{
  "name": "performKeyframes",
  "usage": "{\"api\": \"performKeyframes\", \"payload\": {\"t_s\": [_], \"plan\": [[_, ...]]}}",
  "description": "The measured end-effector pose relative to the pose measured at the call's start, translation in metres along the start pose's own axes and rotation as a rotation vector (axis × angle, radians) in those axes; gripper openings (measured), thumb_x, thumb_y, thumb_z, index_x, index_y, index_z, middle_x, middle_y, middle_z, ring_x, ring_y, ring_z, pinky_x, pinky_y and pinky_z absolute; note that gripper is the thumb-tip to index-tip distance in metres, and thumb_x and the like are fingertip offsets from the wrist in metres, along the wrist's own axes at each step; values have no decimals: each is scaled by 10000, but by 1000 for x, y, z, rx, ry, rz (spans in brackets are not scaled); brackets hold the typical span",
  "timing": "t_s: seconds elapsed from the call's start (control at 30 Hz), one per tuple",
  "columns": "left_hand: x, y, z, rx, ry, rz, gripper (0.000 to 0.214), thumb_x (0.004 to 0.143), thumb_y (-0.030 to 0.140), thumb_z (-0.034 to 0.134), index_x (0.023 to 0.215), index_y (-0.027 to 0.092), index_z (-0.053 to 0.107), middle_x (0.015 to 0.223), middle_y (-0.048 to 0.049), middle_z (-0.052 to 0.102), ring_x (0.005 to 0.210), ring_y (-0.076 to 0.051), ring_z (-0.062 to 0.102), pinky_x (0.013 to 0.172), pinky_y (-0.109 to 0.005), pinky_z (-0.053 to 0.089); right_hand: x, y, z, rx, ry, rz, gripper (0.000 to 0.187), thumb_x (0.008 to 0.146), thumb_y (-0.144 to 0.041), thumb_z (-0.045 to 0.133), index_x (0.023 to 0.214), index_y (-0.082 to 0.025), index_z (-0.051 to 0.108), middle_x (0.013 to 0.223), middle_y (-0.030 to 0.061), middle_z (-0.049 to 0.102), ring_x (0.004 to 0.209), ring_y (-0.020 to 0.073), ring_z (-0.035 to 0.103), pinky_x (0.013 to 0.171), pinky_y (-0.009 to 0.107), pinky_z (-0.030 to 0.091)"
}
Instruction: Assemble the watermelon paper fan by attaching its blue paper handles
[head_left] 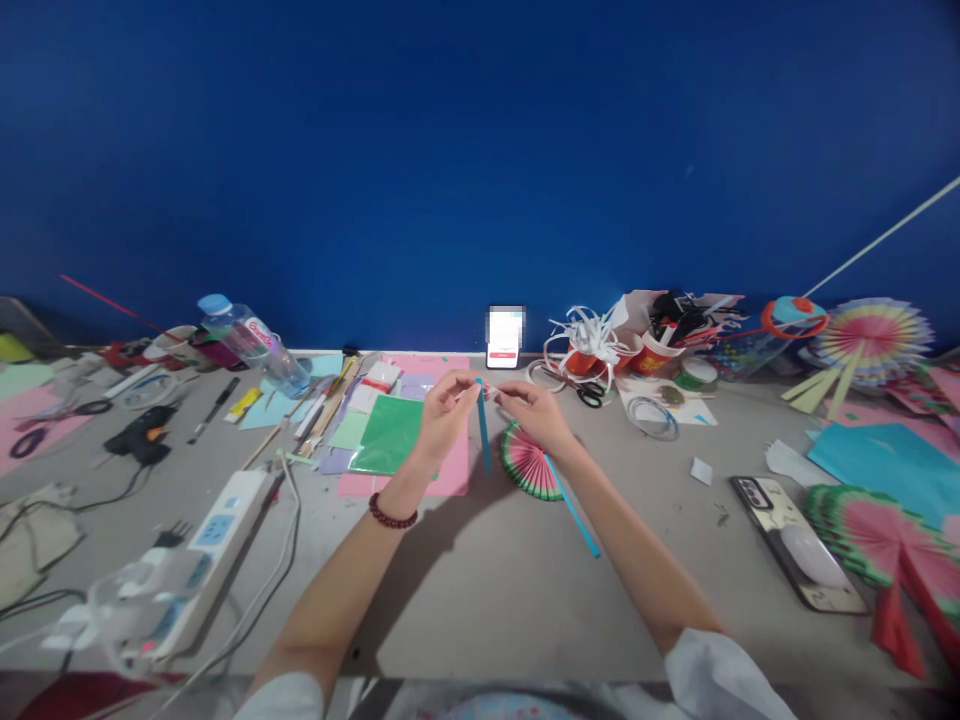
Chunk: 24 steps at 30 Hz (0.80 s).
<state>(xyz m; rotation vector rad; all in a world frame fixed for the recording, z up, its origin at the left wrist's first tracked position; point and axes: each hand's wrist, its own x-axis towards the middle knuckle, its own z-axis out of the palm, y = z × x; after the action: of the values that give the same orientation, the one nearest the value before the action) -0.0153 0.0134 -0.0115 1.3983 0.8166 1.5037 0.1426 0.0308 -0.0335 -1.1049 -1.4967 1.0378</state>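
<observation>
My left hand [448, 415] is closed in a pinch on the top end of a narrow blue strip [484, 445], which hangs down from the fingertips. Close beside it, my right hand [536, 412] is pinched too, its fingertips near the strip's top; a small pale bit shows between the hands, too small to name. Below my right hand lies a round pleated paper fan [529, 465], pink with a green rim. A second blue strip [576, 515] runs from the fan's edge toward me, partly behind my right wrist.
Left of my hands are a green sheet [390, 435] on pink paper, a power strip [214, 550], a glue gun [142, 432] and a plastic bottle [259, 345]. To the right lie scissors [592, 395], a phone [795, 545] and a watermelon-coloured fan [885, 535]. A lit phone [502, 338] leans on the blue wall.
</observation>
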Motion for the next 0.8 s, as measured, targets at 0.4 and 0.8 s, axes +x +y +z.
{"api": "performKeyframes", "payload": {"t_s": [0.4, 0.8], "plan": [[0, 3, -2, 197, -9, 42, 130, 846, 321, 609, 834, 192, 625, 863, -46, 623, 807, -146, 602, 709, -268, 497, 2, 0, -7, -180, 144, -119, 185, 797, -333, 592, 858, -206, 711, 901, 74, 722, 824, 221, 647, 779, 361, 509], [-2, -2, 2, 596, -159, 282, 68, 844, 164, 579, 860, 199, 636, 1102, -90, 626, 1054, -203, 600, 954, -425, 475, -3, -4, -3, -323, 124, -270, 180, 863, -277, 561, 942, -225, 714, 942, 73, 721, 889, 228, 644, 848, 376, 483]]}}
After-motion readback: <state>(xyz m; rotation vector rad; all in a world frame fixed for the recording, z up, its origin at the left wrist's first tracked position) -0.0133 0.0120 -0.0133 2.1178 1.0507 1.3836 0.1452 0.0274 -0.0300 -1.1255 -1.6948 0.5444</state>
